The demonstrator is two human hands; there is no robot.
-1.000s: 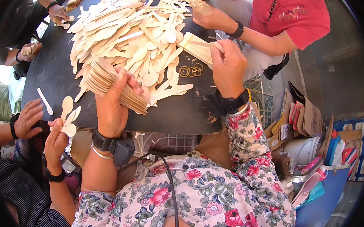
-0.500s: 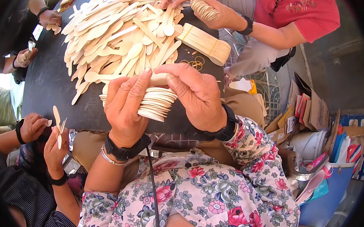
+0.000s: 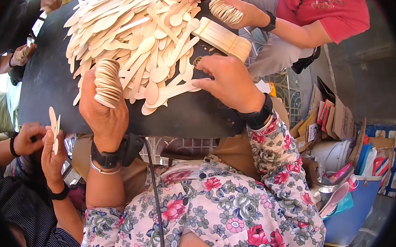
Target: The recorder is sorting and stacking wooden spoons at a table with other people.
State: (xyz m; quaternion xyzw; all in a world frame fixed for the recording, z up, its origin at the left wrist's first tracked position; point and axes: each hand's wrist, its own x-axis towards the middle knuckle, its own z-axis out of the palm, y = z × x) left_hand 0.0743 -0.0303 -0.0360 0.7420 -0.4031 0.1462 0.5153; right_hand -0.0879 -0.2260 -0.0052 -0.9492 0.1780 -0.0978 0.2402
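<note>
The left hand (image 3: 101,113) was clamped around a stack of wooden spoons (image 3: 106,82), bowls fanned above its fingers. The right hand (image 3: 229,82) lay with fingers spread on loose spoons at the edge of the spoon pile (image 3: 132,41) on the dark table (image 3: 48,83).

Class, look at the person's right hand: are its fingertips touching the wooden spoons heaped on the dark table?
Touching. The head view shows the right hand with its fingertips pressed onto a wooden spoon at the pile's near edge, with no gap visible.
</note>
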